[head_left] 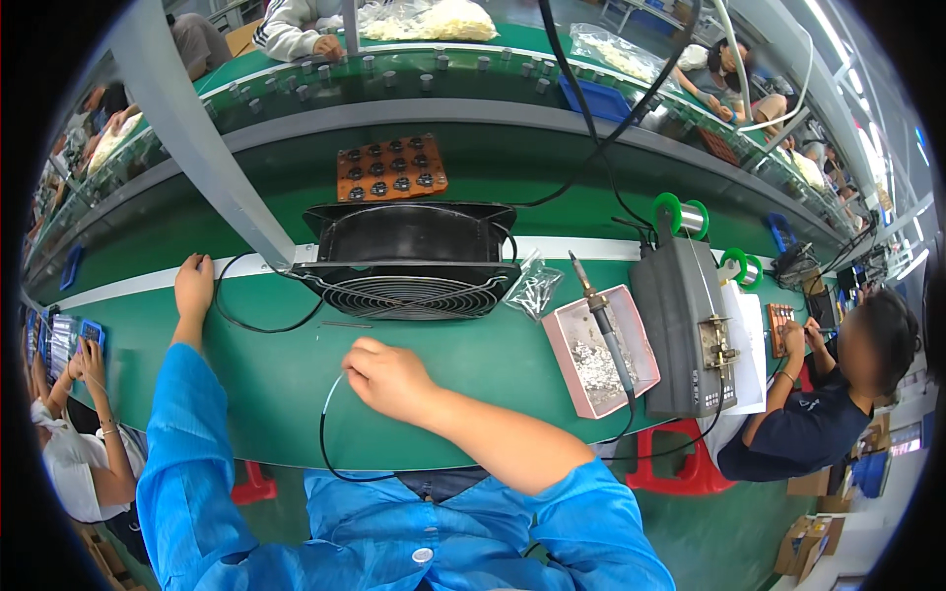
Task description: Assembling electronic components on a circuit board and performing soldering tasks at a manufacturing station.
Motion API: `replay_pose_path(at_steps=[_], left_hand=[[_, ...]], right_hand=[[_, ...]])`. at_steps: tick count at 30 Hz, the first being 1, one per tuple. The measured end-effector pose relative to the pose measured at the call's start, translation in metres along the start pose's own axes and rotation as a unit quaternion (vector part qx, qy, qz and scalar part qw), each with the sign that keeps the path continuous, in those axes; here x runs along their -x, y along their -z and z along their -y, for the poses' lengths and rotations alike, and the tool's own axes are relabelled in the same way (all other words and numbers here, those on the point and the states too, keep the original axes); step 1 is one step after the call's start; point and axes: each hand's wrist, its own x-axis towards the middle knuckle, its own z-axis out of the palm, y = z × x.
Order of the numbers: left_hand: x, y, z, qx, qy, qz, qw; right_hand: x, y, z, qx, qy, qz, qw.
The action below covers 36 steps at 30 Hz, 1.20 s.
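Black, smooth cable (322, 438), paler toward tip, loops from right hand (389, 379) to near edge of green bench (266, 394); right fingertips pinch tip. Left hand (195, 283) at far-left white rail (138, 282), fingers bunched; cannot tell if gripping. Step: seemingly handling cable end; next move likely calls for steady pinch. Right: pink box (564, 357), crumbly silvery scraps (596, 369).

Behind a black axial fan (412, 238), an orange tray (344, 164) of round parts (398, 165); right of the fan, a clear plastic bag (535, 287), then a pink box (565, 359).
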Motion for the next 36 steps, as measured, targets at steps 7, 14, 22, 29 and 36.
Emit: replay_pose_path(at_steps=[7,14,22,29,36], left_hand=[[-0.002,-0.005,0.012,-0.013,-0.014,-0.002,1.000],[-0.003,-0.006,0.013,-0.006,-0.005,0.004,1.000],[0.011,0.011,-0.027,0.011,0.040,0.007,0.999],[0.007,0.008,-0.001,0.010,0.000,-0.052,0.999],[0.012,0.006,-0.002,0.009,-0.009,-0.062,0.998]], right_hand=[[0.004,-0.005,-0.006,-0.003,0.003,-0.008,1.000],[0.002,0.006,-0.002,0.013,-0.016,0.001,1.000],[0.000,0.003,-0.003,0.056,-0.007,0.018,0.998],[-0.005,0.000,0.011,0.048,0.009,0.012,0.999],[-0.005,0.001,0.010,0.055,0.001,-0.006,0.998]])
